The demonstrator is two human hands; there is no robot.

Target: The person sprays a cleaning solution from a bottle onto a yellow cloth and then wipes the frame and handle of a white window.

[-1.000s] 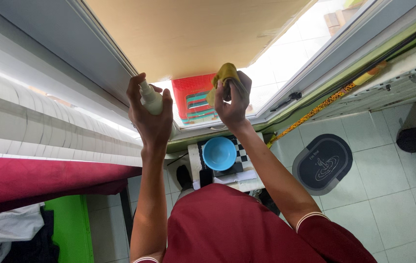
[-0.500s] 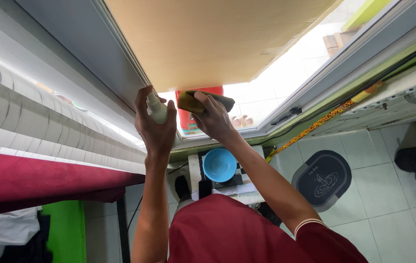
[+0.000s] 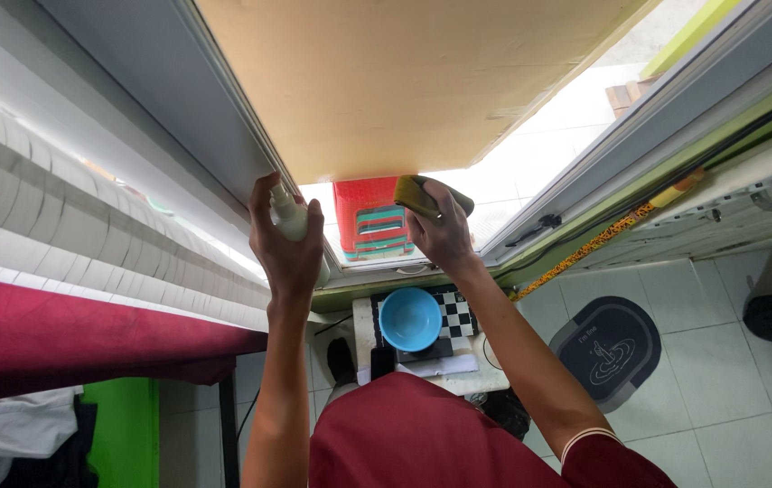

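Sponge [image 3: 415, 193], yellow-green, sits at frame centre, gripped by my right hand [image 3: 444, 230] and pressed flat against the window glass [image 3: 494, 203], while my left hand [image 3: 286, 244] clasps a pale spray bottle [image 3: 291, 217] upright beside the frame.

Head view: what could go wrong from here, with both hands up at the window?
1. The left hand grips a pale spray bottle at the frame; a slip could drop it toward the blue bowl below.
2. The right hand presses a yellow-green sponge against the glass, arm stretched; overreaching may cost balance.
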